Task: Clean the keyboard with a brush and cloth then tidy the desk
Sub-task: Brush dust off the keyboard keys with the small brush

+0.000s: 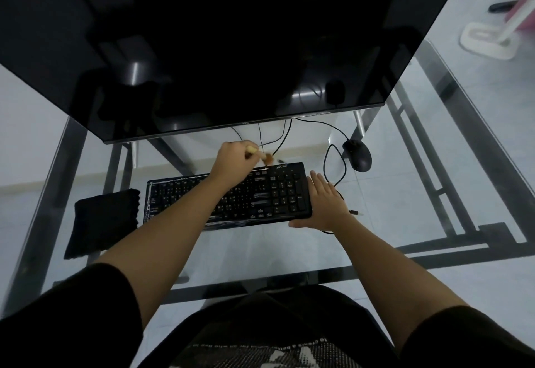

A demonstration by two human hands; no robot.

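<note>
A black keyboard (260,194) lies on the glass desk (390,182) in front of me. My left hand (231,159) reaches over the keyboard's far edge, shut on a small brush (62,159) with a pale handle; its bristles touch the top row near the right side. My right hand (324,205) lies flat with fingers apart against the keyboard's right end, thumb under the near corner. A folded black cloth (104,222) rests on the desk left of the keyboard.
A large dark monitor (217,49) stands behind the keyboard. A black mouse (357,154) with a looping cable (333,159) sits at the back right. The desk's metal frame shows through the glass. A white floor stand (486,40) is far right.
</note>
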